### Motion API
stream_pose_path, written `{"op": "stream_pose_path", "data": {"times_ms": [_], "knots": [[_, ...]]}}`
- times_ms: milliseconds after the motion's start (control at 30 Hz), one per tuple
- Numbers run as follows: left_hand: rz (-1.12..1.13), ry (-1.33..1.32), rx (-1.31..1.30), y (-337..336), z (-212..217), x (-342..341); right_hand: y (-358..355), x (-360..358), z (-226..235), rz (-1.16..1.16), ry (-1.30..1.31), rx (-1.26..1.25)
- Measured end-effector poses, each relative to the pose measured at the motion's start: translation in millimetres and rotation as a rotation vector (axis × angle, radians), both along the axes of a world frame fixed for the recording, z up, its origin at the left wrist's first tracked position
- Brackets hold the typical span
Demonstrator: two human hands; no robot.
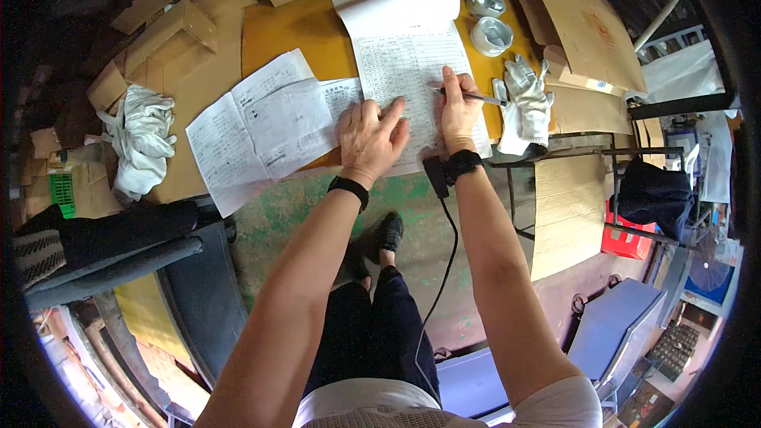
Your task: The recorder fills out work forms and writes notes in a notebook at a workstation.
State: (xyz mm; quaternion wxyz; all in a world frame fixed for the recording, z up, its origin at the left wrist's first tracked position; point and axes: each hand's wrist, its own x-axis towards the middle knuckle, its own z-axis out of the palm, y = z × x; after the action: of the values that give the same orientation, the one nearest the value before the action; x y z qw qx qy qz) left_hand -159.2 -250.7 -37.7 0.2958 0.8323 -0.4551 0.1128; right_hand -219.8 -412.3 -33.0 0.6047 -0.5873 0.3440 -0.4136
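Note:
A stack of printed form sheets (404, 59) lies on the table, its top page curled back at the far end. My right hand (460, 115) is closed around a dark pen (479, 97), its tip end over the right part of the form. On the form's lower left rests my left hand (371, 139), holding nothing, with the index finger stretched toward the written rows and the other fingers partly bent. Left of it, creased printed sheets (273, 115) overlap one another, one corner hanging past the table edge. A band is on each wrist; a small black device with a cable sits at the right one.
Two silvery metal cup-shaped parts (491, 36) stand right of the form. White work gloves (525, 103) lie near the right hand. A bundle of white cloth (141, 139) is at the left. Cardboard boxes (583, 24) surround the yellow-brown tabletop (305, 28). Blue-grey panels (614, 325) stand lower right.

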Motion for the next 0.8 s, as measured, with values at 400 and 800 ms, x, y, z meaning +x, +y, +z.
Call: {"op": "stream_pose_path", "data": {"times_ms": [400,800], "knots": [[-0.007,-0.039,-0.035,1.2,-1.9,2.7,3.6,3.1,3.9,-0.004,-0.047,0.027],[-0.009,-0.043,-0.051,-0.7,-5.2,3.8,4.2,3.2,5.5,-0.024,0.005,0.044]]}}
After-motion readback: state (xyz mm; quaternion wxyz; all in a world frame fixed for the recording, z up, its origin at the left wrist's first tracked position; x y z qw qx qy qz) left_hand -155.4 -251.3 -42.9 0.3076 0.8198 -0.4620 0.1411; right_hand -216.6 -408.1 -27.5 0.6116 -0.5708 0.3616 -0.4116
